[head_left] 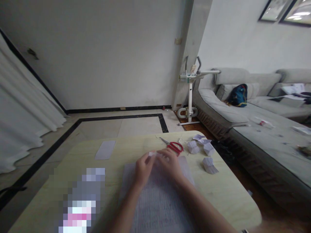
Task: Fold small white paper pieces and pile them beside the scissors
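Observation:
Both of my hands meet over a large white sheet of paper (pixel 157 200) lying on a pale wooden table (pixel 228 191). My left hand (pixel 143 168) and my right hand (pixel 170 163) pinch a small strip of white paper (pixel 153 154) between their fingertips. Red-handled scissors (pixel 173 146) lie just beyond my right hand. Three folded white paper shapes (pixel 210 165) sit to the right of the scissors.
A flat white paper strip (pixel 105 149) lies at the table's far left. A blurred-out object (pixel 81 204) stands near the front left. A grey sofa (pixel 262 119) with a blue bag (pixel 238 94) runs along the right; a white stand (pixel 190 97) is beyond the table.

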A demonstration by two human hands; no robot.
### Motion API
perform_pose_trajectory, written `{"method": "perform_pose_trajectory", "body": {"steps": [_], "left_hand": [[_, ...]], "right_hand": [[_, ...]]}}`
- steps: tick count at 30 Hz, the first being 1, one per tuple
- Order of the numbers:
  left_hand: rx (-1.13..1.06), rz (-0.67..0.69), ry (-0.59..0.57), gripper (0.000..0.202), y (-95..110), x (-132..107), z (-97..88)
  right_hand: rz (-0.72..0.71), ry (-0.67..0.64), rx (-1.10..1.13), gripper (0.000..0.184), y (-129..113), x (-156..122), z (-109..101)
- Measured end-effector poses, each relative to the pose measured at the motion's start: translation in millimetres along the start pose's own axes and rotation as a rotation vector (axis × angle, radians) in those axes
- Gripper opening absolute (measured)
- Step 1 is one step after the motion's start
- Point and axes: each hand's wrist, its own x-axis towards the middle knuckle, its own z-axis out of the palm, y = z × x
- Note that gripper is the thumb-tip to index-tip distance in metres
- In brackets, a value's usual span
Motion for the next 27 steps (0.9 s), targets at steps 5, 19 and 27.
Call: {"method": "perform_pose_trajectory", "body": {"steps": [5, 19, 27], "left_hand": [[-0.011, 0.039, 0.045, 0.036, -6.2, 0.6, 0.6], [0.000, -0.026, 0.066, 0.034, -1.7, 0.4, -1.2], [-0.036, 0.012, -0.029, 0.032, 8.7, -5.1, 3.8]], "right_hand": [[-0.060, -0.050, -0.033, 0.016, 0.8, -1.7, 0.4], [-0.149, -0.110, -0.073, 0.024, -2.7, -4.5, 0.6], [-0.074, -0.079, 0.026, 0.005, -7.0, -0.1, -5.3]]}}
